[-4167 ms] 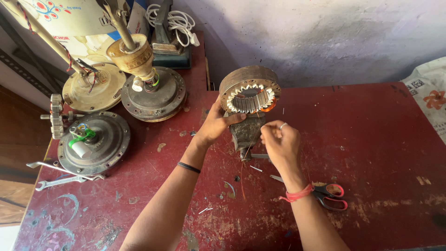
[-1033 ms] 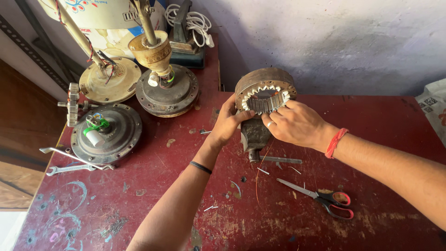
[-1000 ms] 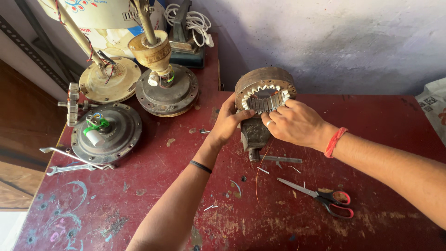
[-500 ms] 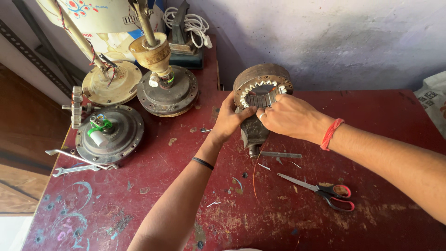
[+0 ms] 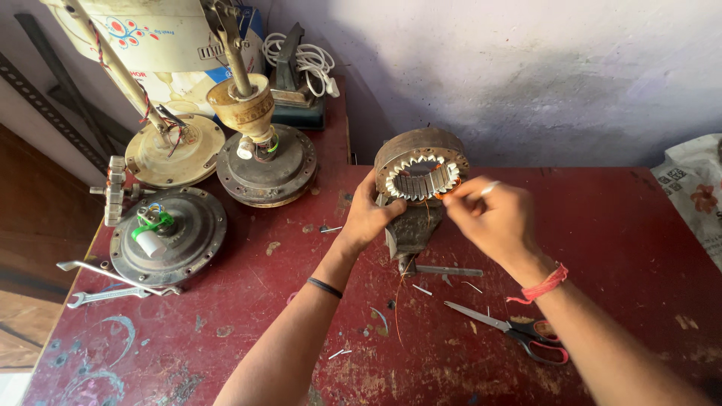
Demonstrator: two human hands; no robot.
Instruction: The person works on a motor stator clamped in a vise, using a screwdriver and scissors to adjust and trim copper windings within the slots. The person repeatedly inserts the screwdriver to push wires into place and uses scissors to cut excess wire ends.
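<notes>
A round rusty motor stator (image 5: 422, 159) with slotted inner teeth stands on edge on a small stand (image 5: 412, 230) on the red table (image 5: 617, 248). My left hand (image 5: 367, 216) grips its lower left rim and the stand. My right hand (image 5: 492, 218) is at the stator's right rim, its fingers pinched on thin copper wire (image 5: 438, 193) that comes out of the slots. A loose strand of the wire hangs down below the stand.
Scissors with red and black handles (image 5: 519, 331) lie near my right forearm, beside a metal rod (image 5: 450, 271). Three fan motor housings (image 5: 267, 167) stand at the left, with spanners (image 5: 105, 282) in front. A white cable coil (image 5: 302, 56) and a bag (image 5: 696, 195) lie at the edges.
My right hand has drawn back from inside the stator ring to its right rim, pulling the wire outward. My left hand keeps its hold.
</notes>
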